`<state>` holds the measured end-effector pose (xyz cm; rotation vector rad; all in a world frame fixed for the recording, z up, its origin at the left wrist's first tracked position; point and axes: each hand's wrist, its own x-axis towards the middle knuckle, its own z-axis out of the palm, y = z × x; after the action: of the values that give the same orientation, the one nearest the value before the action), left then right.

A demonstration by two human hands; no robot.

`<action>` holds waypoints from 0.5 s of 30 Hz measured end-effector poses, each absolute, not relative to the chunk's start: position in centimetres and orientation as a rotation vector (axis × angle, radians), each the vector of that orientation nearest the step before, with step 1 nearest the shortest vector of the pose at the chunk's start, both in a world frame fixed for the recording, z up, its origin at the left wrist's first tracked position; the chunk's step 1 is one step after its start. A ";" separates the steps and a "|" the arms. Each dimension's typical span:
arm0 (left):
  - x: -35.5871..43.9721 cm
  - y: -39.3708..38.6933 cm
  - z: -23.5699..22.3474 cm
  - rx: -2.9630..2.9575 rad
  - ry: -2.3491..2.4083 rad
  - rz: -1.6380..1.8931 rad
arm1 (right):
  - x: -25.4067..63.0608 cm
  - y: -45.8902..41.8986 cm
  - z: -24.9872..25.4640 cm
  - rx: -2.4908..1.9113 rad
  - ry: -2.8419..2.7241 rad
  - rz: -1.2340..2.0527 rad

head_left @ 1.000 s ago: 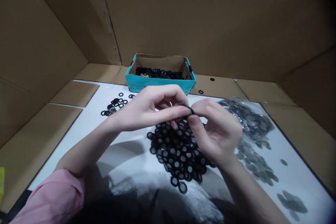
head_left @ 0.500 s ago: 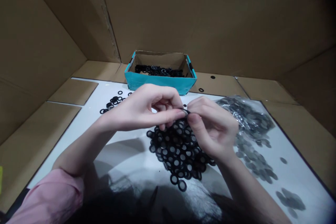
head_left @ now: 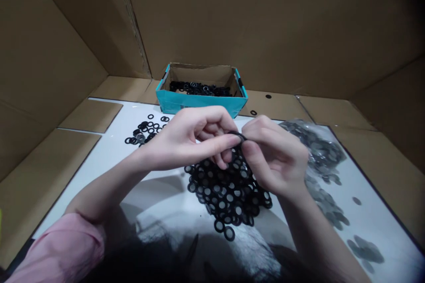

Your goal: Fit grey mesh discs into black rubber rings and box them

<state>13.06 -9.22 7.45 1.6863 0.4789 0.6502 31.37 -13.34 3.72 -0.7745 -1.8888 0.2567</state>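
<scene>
A black rubber ring [head_left: 239, 135] is pinched between my two hands, above the middle of the table. My left hand [head_left: 199, 137] grips its left side with thumb and fingers; my right hand [head_left: 275, 154] grips its right side. A grey patch shows inside the ring by the left thumb, but the fingers cover most of it. Right below lies a heap of black rings with grey discs in their centres [head_left: 229, 194], partly hidden by both hands.
Behind my hands stands a teal cardboard box [head_left: 199, 102] with black rings inside. Loose black rings [head_left: 149, 128] lie at the left. On the right are a clear plastic bag of grey discs [head_left: 315, 146] and loose grey discs [head_left: 365, 250]. Cardboard walls [head_left: 232, 17] surround the white table [head_left: 159, 194].
Both hands keep their pinch on the ring. They dipped slightly left, then came back right, and the ring now shows more of its edge between them. The view has shifted slightly.
</scene>
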 end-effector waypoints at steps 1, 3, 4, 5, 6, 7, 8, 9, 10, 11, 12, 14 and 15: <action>13.1 -9.3 7.5 1.663 0.484 0.657 | 31.3 -13.4 3.7 -0.773 -1.881 0.249; 13.1 -9.2 7.8 1.654 0.492 0.646 | 31.2 -13.5 3.8 -0.769 -1.870 0.236; 13.0 -9.1 8.0 1.668 0.494 0.625 | 31.1 -13.5 3.8 -0.769 -1.869 0.231; 12.8 -9.0 8.1 1.696 0.493 0.596 | 31.1 -13.5 3.9 -0.770 -1.872 0.219; 12.5 -8.8 8.2 1.735 0.492 0.566 | 31.0 -13.5 3.9 -0.778 -1.887 0.203; 12.3 -8.6 8.3 1.785 0.492 0.539 | 31.0 -13.6 4.0 -0.791 -1.919 0.186; 12.0 -8.4 8.3 1.845 0.494 0.520 | 31.0 -13.6 4.1 -0.811 -1.966 0.172; 11.8 -8.3 8.3 1.909 0.498 0.512 | 31.0 -13.6 4.2 -0.831 -2.016 0.157; 11.6 -8.2 8.2 1.977 0.503 0.517 | 31.0 -13.6 4.3 -0.850 -2.066 0.142; 11.4 -8.1 8.2 2.041 0.512 0.533 | 31.0 -13.5 4.4 -0.866 -2.107 0.125; 11.3 -8.1 8.1 2.093 0.523 0.552 | 31.1 -13.4 4.4 -0.874 -2.130 0.107; 11.5 -8.2 7.9 2.136 0.530 0.574 | 31.1 -13.2 4.5 -0.870 -2.126 0.091; 11.7 -8.3 7.8 2.116 0.525 0.575 | 31.2 -13.1 4.4 -0.856 -2.107 0.109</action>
<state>11.65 -8.28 7.81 2.1158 0.5247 0.5749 31.20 -13.12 4.42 -0.8555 -2.1066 0.1088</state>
